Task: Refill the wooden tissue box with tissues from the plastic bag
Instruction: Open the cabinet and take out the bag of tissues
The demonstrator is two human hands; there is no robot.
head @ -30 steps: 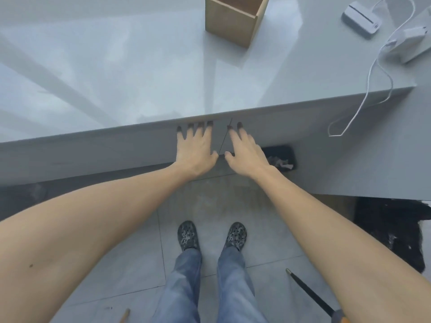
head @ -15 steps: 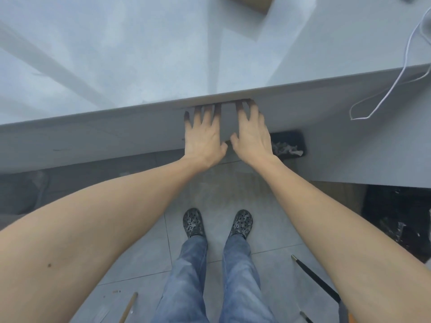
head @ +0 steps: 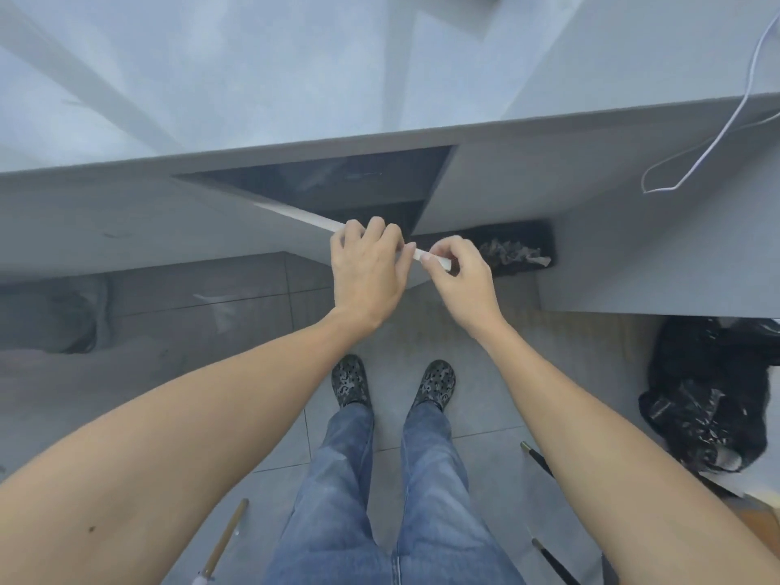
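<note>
Fingers: left hand (head: 368, 272) has its fingers (head: 375, 230) curled over the top edge of the cabinet door (head: 295, 234), gripping it; right hand (head: 460, 272) pinches the same edge near its free corner between thumb and fingertips (head: 439, 251).
Counter: grey glossy counter (head: 253, 78) fills the upper part of the view; every position below is given relative to it.
Floor: grey tiled floor (head: 422, 331) lies below the counter's front edge, at the person's feet.
Cabinet door: grey door under the counter front, swung outward toward the person; its pale top edge runs diagonally from the counter front down to the two hands.
Cabinet opening: dark opening (head: 337, 179) directly below the counter's front edge, behind the open door; contents too dim to make out.
Legs: blue jeans (head: 380, 500) and dark patterned shoes (head: 350, 382) stand on the floor in front of the counter.
Black bag: crumpled black plastic bag (head: 709, 399) on the floor, below the counter's right end.
Bin: dark bin (head: 519, 247) with crumpled paper in it, under the counter, just right of the right hand.
Cable: white cable (head: 717, 133) hangs in a loop over the counter's right front edge.
Sticks: thin wooden stick (head: 223, 542) on the floor left of the legs; dark rod (head: 538, 458) on the floor to their right.
Tissue box: cannot tell where it is; only a dark corner shows at the top edge of the view, on the counter's far side.
Tissues: cannot tell their location.
</note>
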